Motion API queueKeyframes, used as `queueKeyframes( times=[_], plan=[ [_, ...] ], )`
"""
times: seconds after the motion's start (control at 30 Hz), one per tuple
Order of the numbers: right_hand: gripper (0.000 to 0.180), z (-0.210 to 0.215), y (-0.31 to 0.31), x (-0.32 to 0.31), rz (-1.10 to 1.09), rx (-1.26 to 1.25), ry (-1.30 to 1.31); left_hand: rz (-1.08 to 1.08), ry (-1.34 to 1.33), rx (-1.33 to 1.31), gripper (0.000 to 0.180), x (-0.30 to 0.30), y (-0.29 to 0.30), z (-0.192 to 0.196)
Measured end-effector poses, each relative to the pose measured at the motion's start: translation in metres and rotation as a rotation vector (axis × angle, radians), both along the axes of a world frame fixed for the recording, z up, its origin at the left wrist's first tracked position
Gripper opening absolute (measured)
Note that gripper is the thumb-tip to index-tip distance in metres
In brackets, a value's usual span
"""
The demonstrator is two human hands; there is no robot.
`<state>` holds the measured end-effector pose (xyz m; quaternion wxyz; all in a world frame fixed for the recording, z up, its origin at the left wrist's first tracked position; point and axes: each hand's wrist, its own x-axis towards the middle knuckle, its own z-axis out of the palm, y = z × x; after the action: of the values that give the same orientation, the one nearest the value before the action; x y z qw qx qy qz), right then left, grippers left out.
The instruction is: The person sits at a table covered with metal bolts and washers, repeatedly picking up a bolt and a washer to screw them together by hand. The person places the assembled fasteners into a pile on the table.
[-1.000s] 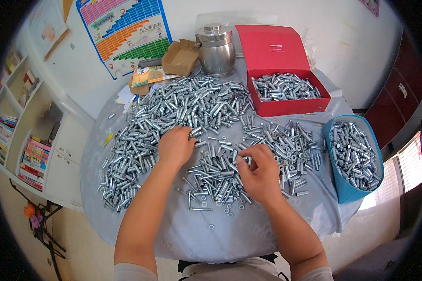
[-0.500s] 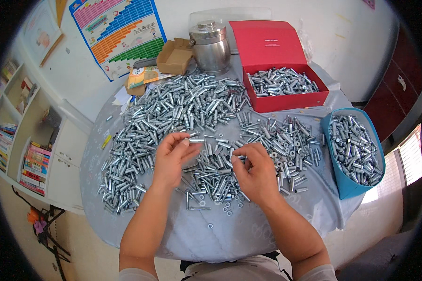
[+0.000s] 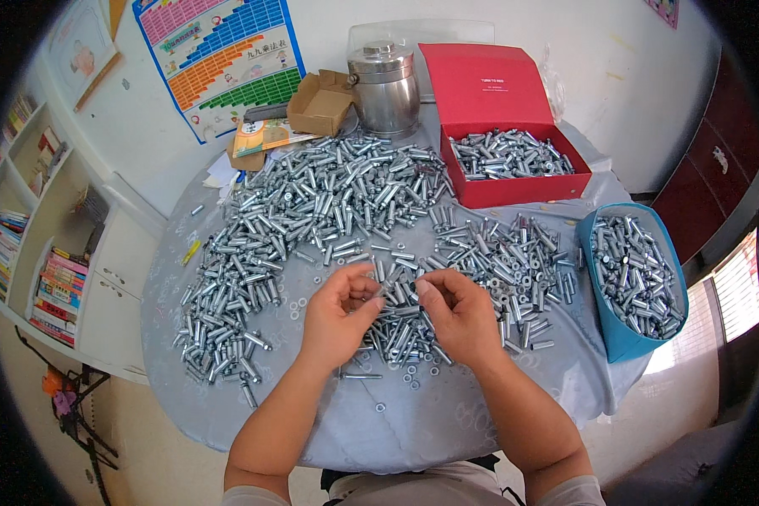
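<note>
While both hands hover over the pile, I pinch small metal parts.
My left hand [image 3: 336,314] and right hand [image 3: 455,314] each close fingertips on a silvery sleeve bolt [image 3: 385,291] above the grey table [image 3: 447,422].

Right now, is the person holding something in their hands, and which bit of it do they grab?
Both hands pinch small silver metal pieces above the pile of bolts: the left hand and the right hand use fingertips. Which end they grip is too small to tell.
</note>
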<state>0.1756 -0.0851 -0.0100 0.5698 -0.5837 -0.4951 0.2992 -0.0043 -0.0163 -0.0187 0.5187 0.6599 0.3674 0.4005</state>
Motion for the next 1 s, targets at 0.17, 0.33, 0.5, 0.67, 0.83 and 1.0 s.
queueKeyframes(
  times=[0.17,0.33,0.5,0.67,0.83,1.0],
  plan=[
    [0.019,0.002,-0.004,-0.001,0.130,-0.074,-0.040,-0.075,0.179,0.432,0.020,0.003,-0.013,0.016],
    [0.023,0.000,-0.002,0.001,0.184,-0.118,0.128,-0.033,0.069,0.206,0.022,0.003,-0.017,0.017],
    [0.029,0.005,-0.002,0.004,0.267,-0.257,0.198,-0.029,0.075,0.140,0.024,0.000,-0.016,0.017],
    [0.029,0.010,-0.002,0.003,0.267,-0.305,0.334,-0.039,0.083,0.177,0.023,-0.002,-0.016,0.015],
    [0.016,0.004,0.000,0.006,0.311,-0.200,0.429,-0.045,-0.037,0.003,0.014,-0.001,-0.017,0.012],
    [0.020,-0.011,0.004,0.005,0.296,0.225,0.193,-0.074,-0.228,-0.217,0.013,-0.008,-0.009,0.008]
  ],
)
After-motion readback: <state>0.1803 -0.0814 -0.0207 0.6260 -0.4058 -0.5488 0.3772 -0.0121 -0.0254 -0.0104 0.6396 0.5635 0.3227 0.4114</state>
